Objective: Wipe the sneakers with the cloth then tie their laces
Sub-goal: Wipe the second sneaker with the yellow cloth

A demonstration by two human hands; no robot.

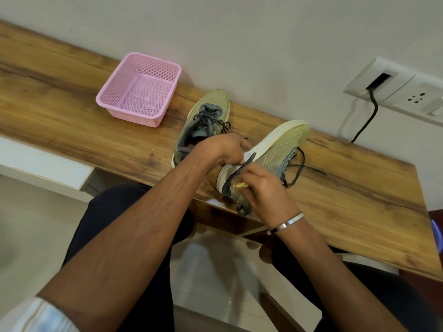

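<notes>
Count: one pink basket [139, 89], two sneakers, one cloth, two hands, all on or over one wooden bench [60, 109].
Basket: left part of the bench, toward its back edge by the wall, well apart from the hands.
Flat sneaker [203, 121]: stands on its sole mid-bench, toe toward the back edge, laces loose; its heel lies just behind the left hand.
Left hand [225, 149]: fingers curled round the white sole of the tilted sneaker, gripping it.
Tilted sneaker [271, 154]: turned on its side near the front edge, between both hands, laces hanging loose to the right.
Cloth [239, 185]: a yellow scrap, mostly hidden, against that sneaker's heel.
Right hand [266, 190]: fingers curled, pinching the cloth onto the heel; a metal bangle [286, 225] sits on the wrist.
</notes>
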